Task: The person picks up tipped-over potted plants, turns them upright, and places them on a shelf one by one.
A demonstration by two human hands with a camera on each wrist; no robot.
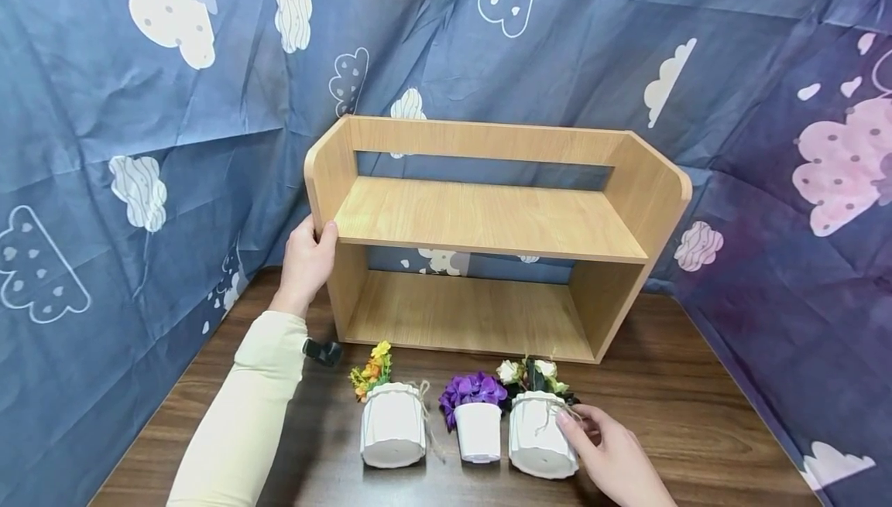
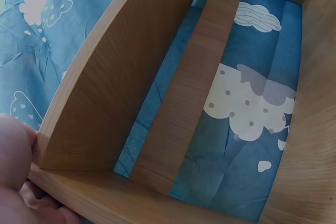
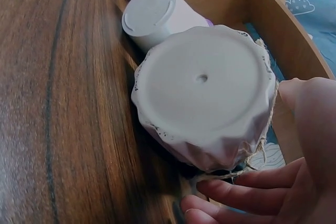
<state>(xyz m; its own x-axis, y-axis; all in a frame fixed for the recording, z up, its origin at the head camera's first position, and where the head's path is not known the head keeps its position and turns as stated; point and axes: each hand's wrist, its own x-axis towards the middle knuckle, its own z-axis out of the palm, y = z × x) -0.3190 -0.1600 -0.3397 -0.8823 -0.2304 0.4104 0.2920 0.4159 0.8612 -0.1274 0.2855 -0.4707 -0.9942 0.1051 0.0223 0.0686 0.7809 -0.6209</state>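
Note:
My left hand [image 1: 307,263] grips the left side panel of a two-tier wooden shelf [image 1: 481,217], thumb in front; in the left wrist view, its fingers wrap the panel's edge. On the right, my right hand [image 1: 613,453] holds the side of a fluted white flowerpot [image 1: 542,437] with white artificial flowers [image 1: 533,373]. In the right wrist view, the thumb is against the pot's side and the fingertips are at its twine [image 3: 254,163]. This pot lies tipped, its base [image 3: 202,80] towards me. Beside it lies a smaller smooth white pot [image 1: 479,431] with purple flowers [image 1: 472,392].
Farther left lies another fluted white pot [image 1: 393,426] with orange and yellow flowers [image 1: 372,371] and twine. All the pots lie on the dark wooden table [image 1: 704,422] before the shelf. Blue cloth [image 1: 230,97] with cloud prints hangs behind and at both sides.

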